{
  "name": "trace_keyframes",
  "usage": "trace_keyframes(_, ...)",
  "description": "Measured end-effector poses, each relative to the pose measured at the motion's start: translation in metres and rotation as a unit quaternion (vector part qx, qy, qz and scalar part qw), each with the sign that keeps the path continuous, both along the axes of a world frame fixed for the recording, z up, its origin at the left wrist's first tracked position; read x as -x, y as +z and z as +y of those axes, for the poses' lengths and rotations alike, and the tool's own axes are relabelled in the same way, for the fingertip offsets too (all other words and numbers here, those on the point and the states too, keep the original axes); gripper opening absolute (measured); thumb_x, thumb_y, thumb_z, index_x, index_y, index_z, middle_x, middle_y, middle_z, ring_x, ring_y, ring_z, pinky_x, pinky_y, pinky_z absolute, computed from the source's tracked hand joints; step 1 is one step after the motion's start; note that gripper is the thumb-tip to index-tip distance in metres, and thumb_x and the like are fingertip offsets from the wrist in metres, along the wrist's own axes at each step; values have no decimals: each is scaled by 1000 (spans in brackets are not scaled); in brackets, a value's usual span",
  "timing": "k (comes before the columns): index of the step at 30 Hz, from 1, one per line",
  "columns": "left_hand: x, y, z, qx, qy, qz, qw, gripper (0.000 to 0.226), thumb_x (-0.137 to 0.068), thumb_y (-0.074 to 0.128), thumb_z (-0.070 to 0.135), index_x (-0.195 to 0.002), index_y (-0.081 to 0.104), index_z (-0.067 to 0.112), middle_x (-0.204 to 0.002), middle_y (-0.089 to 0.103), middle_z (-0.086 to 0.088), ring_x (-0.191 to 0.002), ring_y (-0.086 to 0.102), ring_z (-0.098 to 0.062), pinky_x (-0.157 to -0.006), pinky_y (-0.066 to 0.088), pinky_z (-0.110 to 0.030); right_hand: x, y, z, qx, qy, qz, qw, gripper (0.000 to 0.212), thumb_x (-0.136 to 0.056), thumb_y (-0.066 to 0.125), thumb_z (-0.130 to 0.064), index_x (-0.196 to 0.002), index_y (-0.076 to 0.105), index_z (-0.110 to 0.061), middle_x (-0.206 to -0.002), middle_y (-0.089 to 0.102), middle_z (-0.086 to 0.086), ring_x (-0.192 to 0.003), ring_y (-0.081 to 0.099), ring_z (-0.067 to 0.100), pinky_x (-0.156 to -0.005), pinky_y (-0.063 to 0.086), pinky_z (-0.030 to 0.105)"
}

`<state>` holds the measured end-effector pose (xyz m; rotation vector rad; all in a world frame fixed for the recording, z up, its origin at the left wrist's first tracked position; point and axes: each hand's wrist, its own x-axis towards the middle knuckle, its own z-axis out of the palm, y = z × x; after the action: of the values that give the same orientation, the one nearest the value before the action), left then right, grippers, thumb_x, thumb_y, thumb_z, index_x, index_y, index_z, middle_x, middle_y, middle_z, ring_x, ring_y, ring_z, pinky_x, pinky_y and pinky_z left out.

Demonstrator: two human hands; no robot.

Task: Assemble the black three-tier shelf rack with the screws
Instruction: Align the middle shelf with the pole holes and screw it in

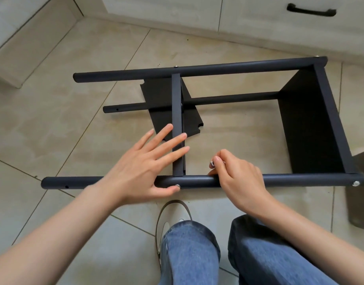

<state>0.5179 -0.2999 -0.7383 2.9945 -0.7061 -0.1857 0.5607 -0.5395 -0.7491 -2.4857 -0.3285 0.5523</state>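
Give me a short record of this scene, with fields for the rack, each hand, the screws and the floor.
rack: black frame lying on its side, two shelves fitted
near pole: empty hole near its left end
left hand: fingers straight over middle shelf, thumb at a screw in the pole
right hand: pinches a loose screw, resting on the pole
end screw: fitted at right end
floor: beige tiles

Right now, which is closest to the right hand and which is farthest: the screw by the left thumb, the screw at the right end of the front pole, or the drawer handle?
From the right hand, in the head view:
1. Screw by the left thumb, just left on the front pole.
2. Screw at the pole's right end, far right.
3. Drawer handle, up at the top.
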Motion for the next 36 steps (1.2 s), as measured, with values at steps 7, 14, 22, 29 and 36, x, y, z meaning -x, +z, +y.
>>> trace_keyframes(7, -23, -10, 4, 41, -46, 34, 998, 77, -75, 56, 75, -136, 49, 27, -169, 9, 2, -156, -4, -21, -124, 13, -54, -10, 4, -6, -5, 55, 78, 995, 25, -104, 30, -37, -91, 50, -30, -91, 67, -14, -90, 61, 17, -79, 43, 37)
trace_keyframes(14, -15, -23, 5, 93, -45, 24, 994, 73, -73, 66, 68, -130, 53, 24, -168, 15, 0, -156, 4, -25, -125, 13, -45, -32, 1, -12, -121, 90, 203, 968, 23, -104, 42, -28, -91, 58, -16, -84, 74, -8, -82, 68, 0, -82, 54, 26)
trace_keyframes(22, -14, -24, 6, 127, -35, 38, 991, 71, -71, 72, 62, -125, 60, 19, -166, 21, -1, -155, 8, -27, -123, 21, -43, -57, -9, -1, -210, 58, 298, 929, 21, -99, 59, -21, -88, 69, -7, -71, 72, -1, -63, 63, 12, -68, 58, 25)
trace_keyframes(29, -16, -27, 5, 146, -37, 41, 988, 71, -70, 73, 61, -124, 60, 17, -164, 26, -4, -155, 11, -30, -122, 22, -37, -71, -27, 15, -243, 56, 485, 838, 10, -93, 65, -11, -96, 74, -10, -86, 76, 3, -72, 67, 7, -69, 55, 18)
trace_keyframes(36, -16, -29, 4, 157, -33, 48, 986, 70, -70, 73, 60, -123, 59, 17, -164, 26, -3, -154, 13, -31, -123, 18, -29, -80, -40, 19, -268, 19, 588, 763, 19, -93, 60, 1, -110, 68, 3, -95, 74, 14, -73, 65, 14, -75, 60, 26)
